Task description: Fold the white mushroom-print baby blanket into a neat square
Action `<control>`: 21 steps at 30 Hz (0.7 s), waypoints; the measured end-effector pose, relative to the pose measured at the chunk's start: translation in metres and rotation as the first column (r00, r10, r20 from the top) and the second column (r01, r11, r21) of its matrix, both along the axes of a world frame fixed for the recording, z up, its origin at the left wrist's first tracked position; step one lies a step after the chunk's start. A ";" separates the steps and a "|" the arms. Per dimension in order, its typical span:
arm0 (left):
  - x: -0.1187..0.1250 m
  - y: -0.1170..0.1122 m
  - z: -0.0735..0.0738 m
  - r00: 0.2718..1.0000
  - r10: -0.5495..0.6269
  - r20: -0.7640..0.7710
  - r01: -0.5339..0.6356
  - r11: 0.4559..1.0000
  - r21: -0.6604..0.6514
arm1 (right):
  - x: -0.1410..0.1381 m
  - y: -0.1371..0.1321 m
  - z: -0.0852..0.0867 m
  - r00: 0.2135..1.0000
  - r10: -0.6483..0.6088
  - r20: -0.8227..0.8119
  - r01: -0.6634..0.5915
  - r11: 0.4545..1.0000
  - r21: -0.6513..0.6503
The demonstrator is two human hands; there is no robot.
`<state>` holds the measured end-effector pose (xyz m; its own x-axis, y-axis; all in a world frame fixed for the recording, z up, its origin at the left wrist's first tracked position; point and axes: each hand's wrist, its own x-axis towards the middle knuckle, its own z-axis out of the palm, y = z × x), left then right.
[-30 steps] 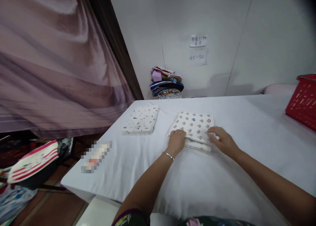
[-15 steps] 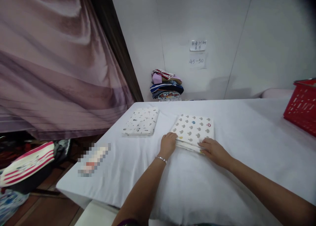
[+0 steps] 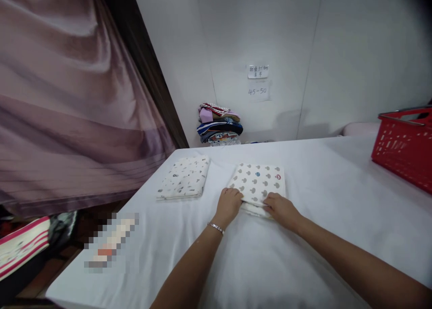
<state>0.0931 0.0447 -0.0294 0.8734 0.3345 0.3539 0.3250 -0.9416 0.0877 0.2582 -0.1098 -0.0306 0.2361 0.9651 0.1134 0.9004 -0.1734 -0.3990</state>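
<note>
apparently, left hand (image 3: 230, 203) and right hand (image 3: 281, 210) pinch the grey-printed cloth (image 3: 257, 181).

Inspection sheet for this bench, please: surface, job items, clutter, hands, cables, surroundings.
Surface: white tablecloth, lightly creased.
Job items: dotted cloth, folded, layers showing at its near edge; speckled cloth, folded, lying apart to its left.
Clutter: pixelated item near the left edge, unidentifiable; red basket at right.
Hands: left hand and right hand both touch the dotted cloth's near edge; grip unclear. Bracelet on left wrist.
Cables: nothing seen.
Surroundings: curtain at left; fabric pile beyond the far edge; wall with paper notes, one reading 45-50.
</note>
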 end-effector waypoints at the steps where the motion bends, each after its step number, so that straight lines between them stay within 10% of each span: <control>1: 0.000 0.001 -0.001 1.000 0.007 0.011 -0.007 1.000 -0.005 | -0.002 0.001 0.001 1.000 0.001 0.026 -0.002 1.000 0.017; 14: 0.028 -0.008 0.013 0.984 0.100 0.149 -0.068 0.976 -0.208 | -0.014 0.004 -0.021 0.976 0.066 0.207 -0.105 0.977 0.186; 21: 0.053 -0.005 -0.027 0.995 0.076 -0.063 -0.078 0.996 -0.036 | -0.008 -0.015 -0.010 0.964 0.244 0.108 -0.265 0.918 0.295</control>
<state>0.1465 0.0398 -0.0562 0.8641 0.4140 0.2862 0.4025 -0.9098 0.1012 0.2505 -0.1248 -0.0411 -0.0314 0.9081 0.4175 0.9245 0.1851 -0.3331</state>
